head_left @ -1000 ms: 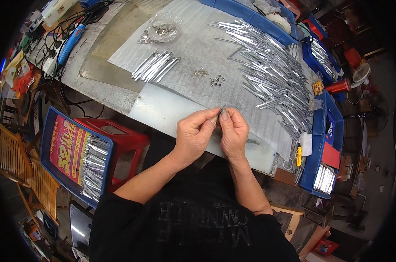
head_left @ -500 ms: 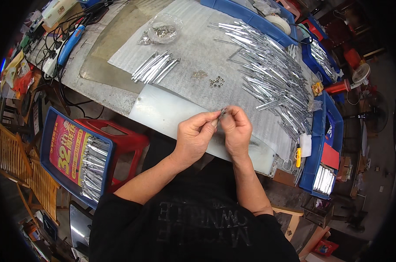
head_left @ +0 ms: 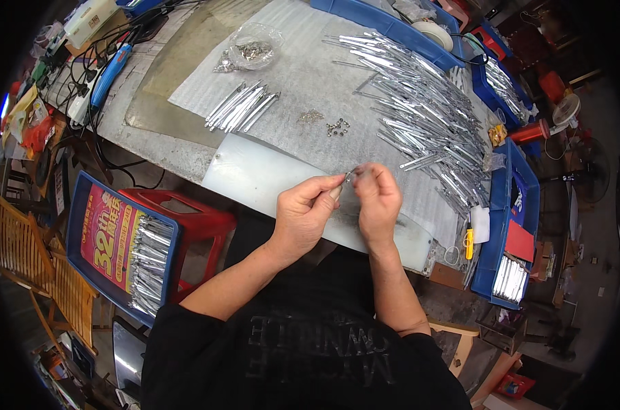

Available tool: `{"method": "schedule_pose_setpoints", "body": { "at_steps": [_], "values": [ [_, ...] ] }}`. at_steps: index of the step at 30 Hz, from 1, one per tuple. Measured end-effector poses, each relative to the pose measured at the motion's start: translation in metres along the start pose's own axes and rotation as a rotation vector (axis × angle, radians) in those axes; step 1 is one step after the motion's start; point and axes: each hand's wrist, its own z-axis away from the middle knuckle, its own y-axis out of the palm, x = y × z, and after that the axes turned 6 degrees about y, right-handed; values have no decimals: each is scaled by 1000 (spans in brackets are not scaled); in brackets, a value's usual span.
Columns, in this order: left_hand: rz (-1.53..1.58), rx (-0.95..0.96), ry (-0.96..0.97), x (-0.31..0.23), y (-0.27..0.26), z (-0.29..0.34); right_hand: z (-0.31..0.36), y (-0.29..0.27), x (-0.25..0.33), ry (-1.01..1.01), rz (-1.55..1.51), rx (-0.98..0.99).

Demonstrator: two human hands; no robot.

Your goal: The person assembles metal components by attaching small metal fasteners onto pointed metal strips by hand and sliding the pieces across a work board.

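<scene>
My left hand (head_left: pixel 304 210) is closed in a pinch, thumb against forefinger, on a small greyish metal part (head_left: pixel 348 177) mostly hidden by the fingers. Close beside its tip is my right hand (head_left: pixel 380 208), its fingers curled and pressed together, smeared by motion; what they hold, if anything, does not show. Both hands are over a white board (head_left: pixel 255 169) along the table's near edge. Beyond them lie a small group of round metal pieces (head_left: pixel 337 128) and a little heap of tiny pins (head_left: pixel 311 117). To their left is a row of slim silvery strips (head_left: pixel 241 108).
A large pile of silvery metal strips (head_left: pixel 426 116) covers the table's right side. A clear bag of small parts (head_left: pixel 253 49) sits at the back. Blue trays (head_left: pixel 483 273) line the right; another blue tray (head_left: pixel 168 273) rests by a red stool (head_left: pixel 218 222) at left.
My right hand has shifted slightly right, its fingertips moving a little away from the left hand's. The left hand keeps its pinch in nearly the same place.
</scene>
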Motion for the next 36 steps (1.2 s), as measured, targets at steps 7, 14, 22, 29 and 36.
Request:
{"method": "schedule_pose_setpoints", "body": {
  "at_steps": [7, 14, 22, 29, 36],
  "values": [
    [-12, 3, 36, 2, 0, 0, 0, 3, 3, 46, -24, -41],
    [-30, 11, 19, -2, 4, 1, 0, -3, -3, 122, 7, -61],
    [-5, 10, -1, 1, 3, 1, 8, -4, -2, 48, 74, -12],
    [63, 9, -64, -1, 5, 2, 8, 2, 3, -188, 239, -38],
    [-21, 35, 1, 9, 6, 4, 12, 4, -1, -217, 294, -71]
  ]
}}
